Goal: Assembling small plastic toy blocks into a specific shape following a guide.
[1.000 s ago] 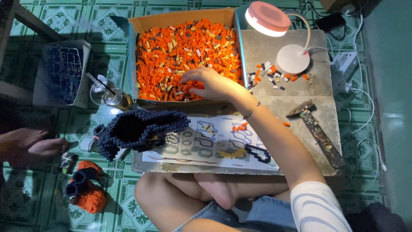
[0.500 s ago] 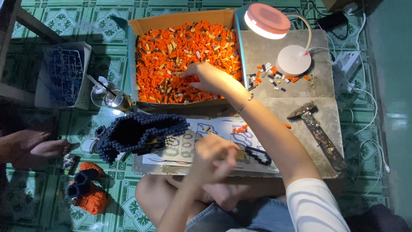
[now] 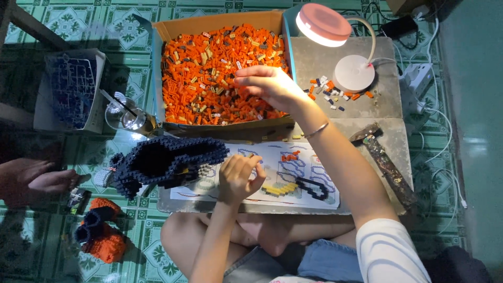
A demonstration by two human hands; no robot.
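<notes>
Here, a wide cardboard box (image 3: 222,68) of small orange bricks, far on the low table (image 3: 367,105). Nearer, at left, a dark blue brick model (image 3: 162,160) lying partly on a printed instruction sheet (image 3: 272,178). Right hand (image 3: 267,84) over the box's right part, fingertips pinched together, seemingly on one tiny brick, though too small to be sure. Left hand (image 3: 238,178), out of view a second ago, now up over the sheet just right of the model, fingers curled and pinching something unclear. Probably sorting and fitting under way.
</notes>
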